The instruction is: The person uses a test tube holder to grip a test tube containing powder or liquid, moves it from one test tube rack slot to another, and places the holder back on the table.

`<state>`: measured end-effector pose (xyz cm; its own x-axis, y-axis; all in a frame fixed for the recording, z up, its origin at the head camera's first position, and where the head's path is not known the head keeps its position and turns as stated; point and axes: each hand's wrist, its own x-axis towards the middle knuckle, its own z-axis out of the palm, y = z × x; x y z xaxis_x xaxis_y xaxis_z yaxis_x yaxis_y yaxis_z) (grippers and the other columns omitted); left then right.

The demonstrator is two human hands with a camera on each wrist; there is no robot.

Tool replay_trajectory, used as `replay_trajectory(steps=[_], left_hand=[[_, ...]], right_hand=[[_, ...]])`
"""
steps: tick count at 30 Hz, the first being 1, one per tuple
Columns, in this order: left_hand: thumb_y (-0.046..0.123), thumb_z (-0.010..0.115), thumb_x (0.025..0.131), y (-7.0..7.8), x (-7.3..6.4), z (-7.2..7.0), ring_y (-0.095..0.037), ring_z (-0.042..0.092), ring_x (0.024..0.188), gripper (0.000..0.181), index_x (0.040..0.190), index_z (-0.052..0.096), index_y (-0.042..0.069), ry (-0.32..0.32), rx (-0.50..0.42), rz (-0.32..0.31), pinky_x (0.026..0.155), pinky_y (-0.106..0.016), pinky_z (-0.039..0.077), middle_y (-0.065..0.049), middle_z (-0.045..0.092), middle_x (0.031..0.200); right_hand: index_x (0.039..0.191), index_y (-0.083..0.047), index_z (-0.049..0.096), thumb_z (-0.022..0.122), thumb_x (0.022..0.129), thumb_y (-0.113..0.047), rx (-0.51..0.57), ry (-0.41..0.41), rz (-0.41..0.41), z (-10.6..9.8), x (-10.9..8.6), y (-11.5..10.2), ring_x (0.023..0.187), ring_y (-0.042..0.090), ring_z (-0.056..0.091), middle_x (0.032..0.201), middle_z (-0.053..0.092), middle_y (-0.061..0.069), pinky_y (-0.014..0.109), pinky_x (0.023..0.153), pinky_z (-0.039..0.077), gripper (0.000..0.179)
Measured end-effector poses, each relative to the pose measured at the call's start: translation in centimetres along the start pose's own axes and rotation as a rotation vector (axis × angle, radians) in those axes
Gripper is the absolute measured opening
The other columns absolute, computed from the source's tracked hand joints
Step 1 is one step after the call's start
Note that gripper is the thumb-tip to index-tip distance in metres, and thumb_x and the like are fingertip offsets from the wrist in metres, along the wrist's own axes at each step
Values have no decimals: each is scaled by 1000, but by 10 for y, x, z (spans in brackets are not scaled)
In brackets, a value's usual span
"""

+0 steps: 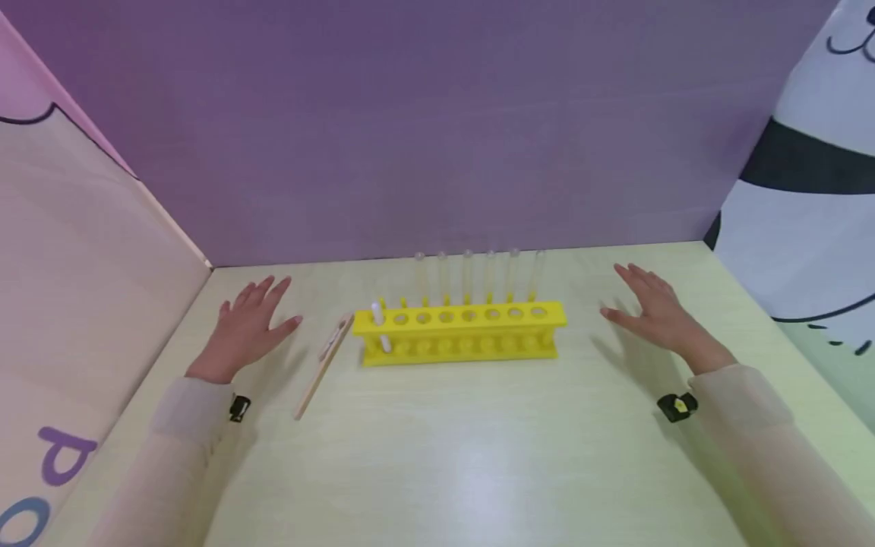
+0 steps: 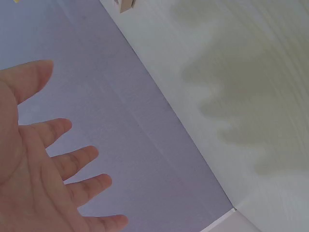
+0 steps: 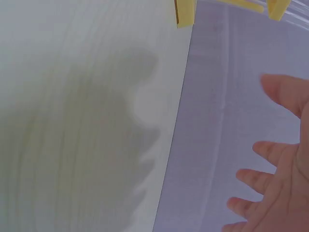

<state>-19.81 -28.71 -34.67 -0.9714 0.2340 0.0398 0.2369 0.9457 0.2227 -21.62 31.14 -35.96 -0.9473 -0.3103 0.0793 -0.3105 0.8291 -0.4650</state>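
In the head view my left hand (image 1: 246, 327) hovers over the table's left side, fingers spread, holding nothing. My right hand (image 1: 652, 315) is held the same way on the right, also with nothing in it. Between them stands a yellow test tube rack (image 1: 459, 325) with a row of round holes. Clear test tubes (image 1: 468, 277) sit upside down on the pegs along its back. A thin white stick-like item (image 1: 378, 313) leans in the leftmost hole. Left of the rack, nearest my left hand, lies a wooden test tube clamp (image 1: 321, 376).
The pale wooden table (image 1: 437, 456) ends at a purple backdrop (image 1: 437, 137). A printed panel (image 1: 75, 289) rises on the left, and another panel (image 1: 813, 159) with a cartoon figure is at the right.
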Motion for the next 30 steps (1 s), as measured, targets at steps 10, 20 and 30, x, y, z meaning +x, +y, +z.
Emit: replay_trajectory(steps=[10,20,30], left_hand=[[28,52,99,8,-3,-1,-54,25,132,67,151,22,-1,2,-43,6,97,-73,20,-34,25,149],[26,51,99,16,-5,-1,-55,32,128,64,149,25,-5,-14,-78,-8,97,-68,30,-34,30,145],[27,51,98,25,-7,2,-53,46,118,61,146,32,-6,-9,-59,-44,88,-64,40,-35,42,137]], right_hand=[[153,0,9,70,89,-29,156,-124,13,4,-1,-14,139,52,6,154,6,32,69,105,8,93],[157,-25,10,70,89,-34,437,-232,119,13,-8,-29,142,46,4,161,1,14,74,100,12,91],[153,-6,21,70,90,-27,509,-184,88,31,-1,-47,140,45,15,157,20,18,64,108,12,82]])
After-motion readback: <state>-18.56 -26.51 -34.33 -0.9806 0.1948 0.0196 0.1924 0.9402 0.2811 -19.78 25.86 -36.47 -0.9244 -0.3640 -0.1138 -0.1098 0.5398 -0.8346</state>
